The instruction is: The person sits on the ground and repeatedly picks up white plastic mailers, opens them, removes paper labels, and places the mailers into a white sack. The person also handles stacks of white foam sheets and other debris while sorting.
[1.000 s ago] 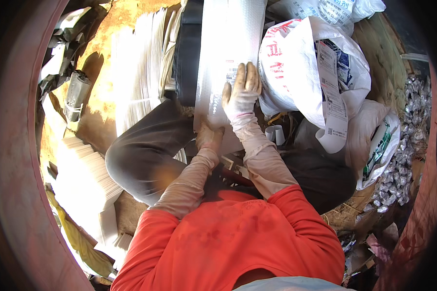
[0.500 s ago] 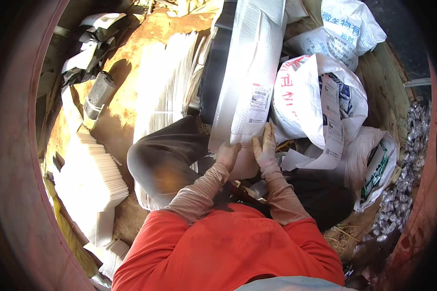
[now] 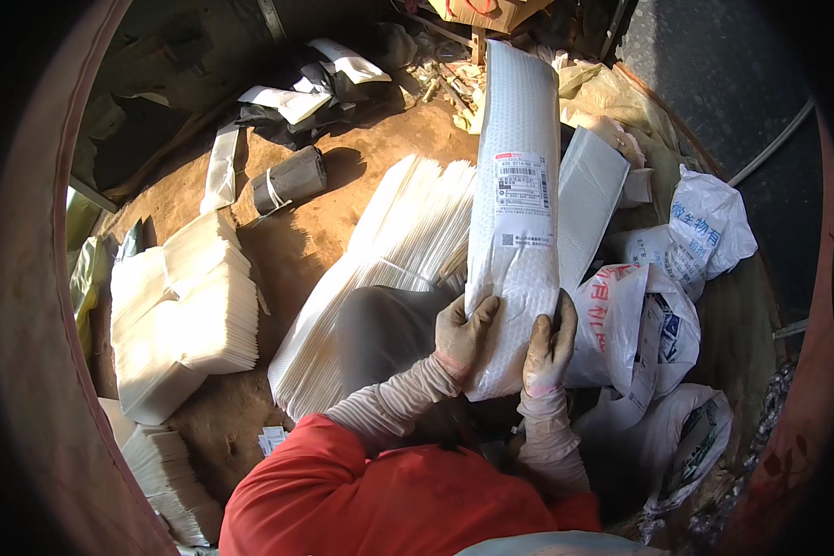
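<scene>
Left hand (image 3: 463, 335) closed on near-end left edge of long white bubble-wrap parcel (image 3: 519, 278), thumb on front, other fingers partly hidden; right hand (image 3: 549, 350) closed on right edge, likely paired to steady its length. Parcel tilted up in front of the lap, white printed label (image 3: 524, 197) facing wearer, clear of both hands. Beyond: pale flat bubble mailer (image 3: 593, 195) behind its right side; left, long white mailer stack (image 3: 371, 287), banded presumably against sliding; right, red-printed white plastic sack (image 3: 595, 320), mouth open.
</scene>
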Available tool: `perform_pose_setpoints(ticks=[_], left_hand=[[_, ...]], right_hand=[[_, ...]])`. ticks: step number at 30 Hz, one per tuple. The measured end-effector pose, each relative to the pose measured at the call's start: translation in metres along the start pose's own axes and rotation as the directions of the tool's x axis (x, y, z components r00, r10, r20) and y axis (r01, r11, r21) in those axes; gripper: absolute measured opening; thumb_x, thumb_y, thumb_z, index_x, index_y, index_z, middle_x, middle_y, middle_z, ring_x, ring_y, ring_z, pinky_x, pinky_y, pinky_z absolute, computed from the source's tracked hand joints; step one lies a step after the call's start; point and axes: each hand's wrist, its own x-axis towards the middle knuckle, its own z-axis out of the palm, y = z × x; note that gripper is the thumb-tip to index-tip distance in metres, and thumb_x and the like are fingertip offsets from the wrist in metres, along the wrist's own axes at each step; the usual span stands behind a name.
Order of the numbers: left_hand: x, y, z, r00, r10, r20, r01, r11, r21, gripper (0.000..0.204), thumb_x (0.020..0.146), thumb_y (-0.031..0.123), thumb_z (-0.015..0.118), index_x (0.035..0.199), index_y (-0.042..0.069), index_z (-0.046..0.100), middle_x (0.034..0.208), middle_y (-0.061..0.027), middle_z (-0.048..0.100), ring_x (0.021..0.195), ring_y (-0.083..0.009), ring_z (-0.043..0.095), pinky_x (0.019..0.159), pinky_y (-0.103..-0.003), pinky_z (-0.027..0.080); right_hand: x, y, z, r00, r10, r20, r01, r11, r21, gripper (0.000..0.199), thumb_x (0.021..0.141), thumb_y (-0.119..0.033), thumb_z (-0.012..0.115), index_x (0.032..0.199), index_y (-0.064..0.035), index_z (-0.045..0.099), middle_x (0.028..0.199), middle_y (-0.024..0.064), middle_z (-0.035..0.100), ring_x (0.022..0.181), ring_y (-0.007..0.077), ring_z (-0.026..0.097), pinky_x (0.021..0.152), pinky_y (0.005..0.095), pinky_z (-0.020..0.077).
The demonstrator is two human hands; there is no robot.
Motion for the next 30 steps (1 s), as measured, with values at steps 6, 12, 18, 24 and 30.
perform_pose_setpoints(ticks=[6,12,18,24,30], left_hand=[[0.212,0.172,-0.09,0.864,0.417,-0.281,-0.399,0.909,0.122,0.061,0.083,0.044,0.068,0.111,-0.01,0.059,0.101,-0.0136,0.065,0.088,-0.0196,0.059,0.08,-0.03,0.047],[0.324,0.28,-0.213,0.381,0.557,-0.738,0.211,0.725,0.656,0.089,0.076,0.063,0.059,0.129,-0.007,0.042,0.124,-0.0289,0.051,0.117,-0.0386,0.049,0.098,-0.042,0.04],[0.27,0.079,-0.084,0.812,0.43,0.394,-0.442,0.014,0.897,0.049,0.08,0.036,0.064,0.118,0.006,0.056,0.119,-0.0211,0.055,0.108,-0.0384,0.054,0.09,-0.044,0.045],[0.099,-0.116,0.036,0.522,-0.45,0.724,-0.848,-0.179,0.5,0.066,0.073,0.041,0.071,0.128,0.011,0.05,0.136,-0.0112,0.044,0.126,-0.0322,0.041,0.097,-0.045,0.04],[0.013,-0.167,0.034,0.431,-0.74,0.516,-0.902,-0.359,0.238,0.091,0.072,0.043,0.07,0.146,0.02,0.022,0.154,-0.007,0.019,0.143,-0.0265,0.017,0.11,-0.061,0.011]], right_hand=[[0.024,0.007,-0.01,0.976,-0.207,0.072,0.214,0.97,-0.112,0.043,0.093,-0.018,0.054,0.128,0.0051,0.043,0.115,0.0178,0.052,0.103,0.0274,0.053,0.09,0.0391,0.0446],[-0.039,0.013,-0.035,0.937,-0.192,0.29,0.26,0.941,-0.217,0.038,0.092,-0.022,0.059,0.118,0.0038,0.049,0.107,0.0167,0.055,0.097,0.0279,0.055,0.084,0.0394,0.0468],[-0.082,-0.029,-0.067,0.871,0.059,0.487,0.061,0.972,-0.228,0.024,0.083,-0.013,0.065,0.102,-0.0003,0.061,0.096,0.0145,0.063,0.089,0.0279,0.062,0.076,0.0351,0.0497],[-0.016,-0.038,-0.189,0.975,-0.153,0.161,0.217,0.808,-0.547,0.014,0.08,-0.008,0.065,0.093,-0.0024,0.063,0.082,0.0103,0.063,0.07,0.0255,0.063,0.063,0.0333,0.0506],[0.106,0.043,-0.31,0.81,0.554,-0.193,-0.491,0.46,-0.74,0.026,0.086,-0.012,0.061,0.112,-0.0069,0.063,0.103,0.0082,0.068,0.091,0.0182,0.064,0.083,0.0272,0.049]])
